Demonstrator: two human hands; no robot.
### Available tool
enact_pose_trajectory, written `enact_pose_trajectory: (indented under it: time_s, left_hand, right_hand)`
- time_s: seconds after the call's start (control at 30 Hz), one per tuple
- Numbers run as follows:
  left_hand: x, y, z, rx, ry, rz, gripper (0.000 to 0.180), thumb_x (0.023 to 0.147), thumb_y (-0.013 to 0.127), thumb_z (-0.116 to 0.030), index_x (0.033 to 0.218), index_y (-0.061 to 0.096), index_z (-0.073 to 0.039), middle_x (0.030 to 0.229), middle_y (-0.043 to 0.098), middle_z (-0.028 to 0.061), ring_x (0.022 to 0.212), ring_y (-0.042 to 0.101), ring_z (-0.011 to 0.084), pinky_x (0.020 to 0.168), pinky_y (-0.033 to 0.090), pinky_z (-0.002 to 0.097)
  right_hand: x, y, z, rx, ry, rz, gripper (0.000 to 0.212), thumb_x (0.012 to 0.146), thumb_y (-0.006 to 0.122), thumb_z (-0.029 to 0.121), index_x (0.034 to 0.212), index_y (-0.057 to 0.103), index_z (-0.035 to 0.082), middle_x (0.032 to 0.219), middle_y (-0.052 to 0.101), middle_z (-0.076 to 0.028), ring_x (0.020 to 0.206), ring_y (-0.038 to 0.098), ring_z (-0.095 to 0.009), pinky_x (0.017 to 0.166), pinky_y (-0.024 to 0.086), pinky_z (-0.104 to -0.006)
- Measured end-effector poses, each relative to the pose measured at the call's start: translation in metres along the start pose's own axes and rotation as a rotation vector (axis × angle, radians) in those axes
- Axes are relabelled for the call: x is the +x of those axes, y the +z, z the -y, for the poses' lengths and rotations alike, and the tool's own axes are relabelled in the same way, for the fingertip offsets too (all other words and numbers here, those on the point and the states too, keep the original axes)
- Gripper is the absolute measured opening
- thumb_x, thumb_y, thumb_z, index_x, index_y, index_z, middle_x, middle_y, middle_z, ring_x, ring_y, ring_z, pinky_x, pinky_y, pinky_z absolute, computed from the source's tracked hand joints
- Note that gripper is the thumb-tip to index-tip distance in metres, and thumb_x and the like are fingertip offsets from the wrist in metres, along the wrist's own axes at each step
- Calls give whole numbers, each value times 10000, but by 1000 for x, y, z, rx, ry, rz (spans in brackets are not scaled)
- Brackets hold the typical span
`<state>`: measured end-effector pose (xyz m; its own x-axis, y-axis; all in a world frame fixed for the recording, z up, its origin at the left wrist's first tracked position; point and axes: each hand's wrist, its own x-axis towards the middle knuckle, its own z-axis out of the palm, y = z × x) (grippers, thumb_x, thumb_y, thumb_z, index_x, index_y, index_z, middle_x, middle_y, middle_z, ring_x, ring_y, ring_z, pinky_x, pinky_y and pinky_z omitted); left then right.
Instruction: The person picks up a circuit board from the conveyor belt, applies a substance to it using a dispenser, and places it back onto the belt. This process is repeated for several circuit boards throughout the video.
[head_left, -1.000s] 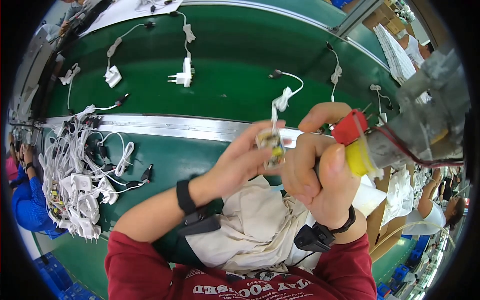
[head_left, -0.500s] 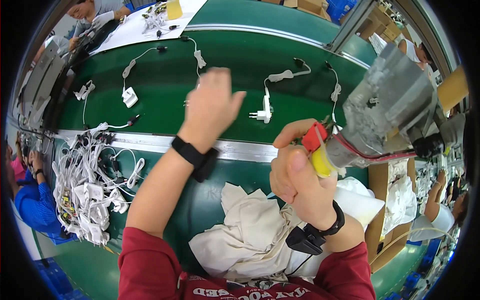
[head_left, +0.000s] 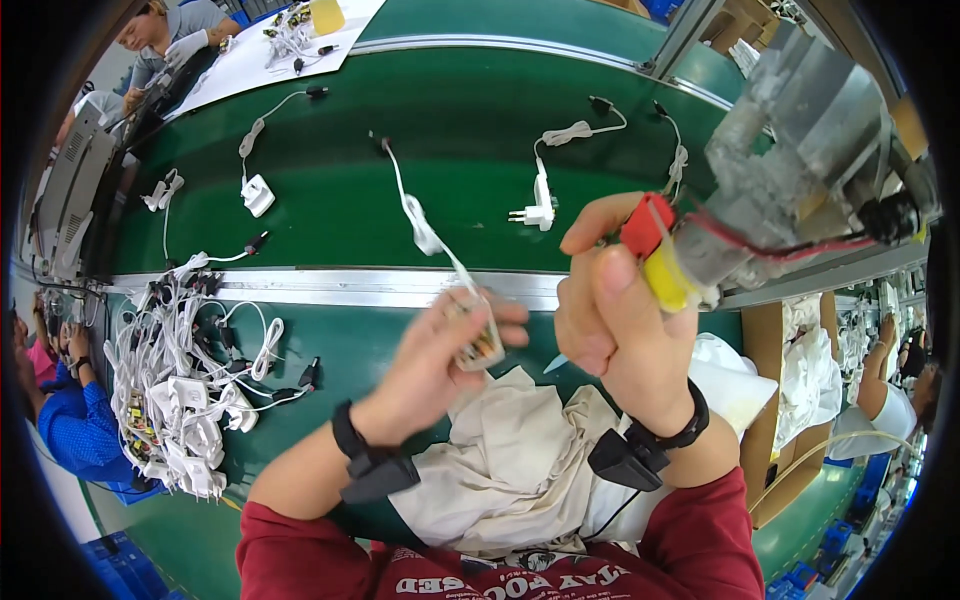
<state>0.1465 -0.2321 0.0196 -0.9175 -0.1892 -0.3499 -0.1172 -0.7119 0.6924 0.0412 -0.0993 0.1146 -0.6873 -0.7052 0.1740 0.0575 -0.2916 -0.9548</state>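
Observation:
My left hand [head_left: 430,350], slightly blurred, is closed around a white power adapter [head_left: 486,346] whose open side shows parts of a circuit board. From the adapter a white cable [head_left: 422,228] stretches up over the belt's metal edge, with its dark plug end on the green belt. My right hand [head_left: 625,310] grips the handle of a grey hand tool [head_left: 790,130] with a red trigger [head_left: 648,228], a yellow band and red and black wires. The tool's tip is hard to make out. Beneath both hands lies a crumpled cream cloth [head_left: 510,460].
A pile of white adapters and cables [head_left: 185,390] covers the bench at left. More adapters [head_left: 258,196] lie spaced along the green belt [head_left: 330,220]. At right stands a cardboard box [head_left: 765,400] with white bags. Other people sit at far left and right.
My left hand has come back from the belt toward me, bringing an adapter with its cable trailing. My right hand and the tool have shifted slightly right.

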Motion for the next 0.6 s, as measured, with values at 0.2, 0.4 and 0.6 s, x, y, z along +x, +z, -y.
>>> enact_pose_trajectory:
  time_s: [0.2, 0.4, 0.6]
  left_hand:
    - [-19, 11, 40, -82, -228, 380, 424, 937, 448, -65, 1332, 296, -82, 1322, 431, 137, 1212, 469, 232, 873, 523, 380]
    - [-15, 3, 40, -58, -203, 498, 470, 935, 443, -46, 1364, 252, -83, 1335, 415, 139, 1250, 431, 244, 908, 503, 419]
    - [-14, 0, 40, -56, -177, 525, 485, 928, 451, -35, 1366, 250, -85, 1325, 423, 136, 1242, 440, 241, 895, 512, 411]
  right_hand:
    - [5, 0, -2, -32, 0, -13, 344, 962, 443, 348, 1032, 389, 15, 498, 336, 27, 374, 294, -53, 355, 246, -216]
    - [4, 7, -10, -75, 12, -20, 329, 952, 457, 376, 981, 382, 57, 475, 320, 25, 356, 267, -60, 345, 231, -223]
    - [4, 4, -16, -46, 7, 15, 334, 933, 484, 408, 936, 359, 98, 454, 310, 26, 344, 251, -62, 336, 218, -229]
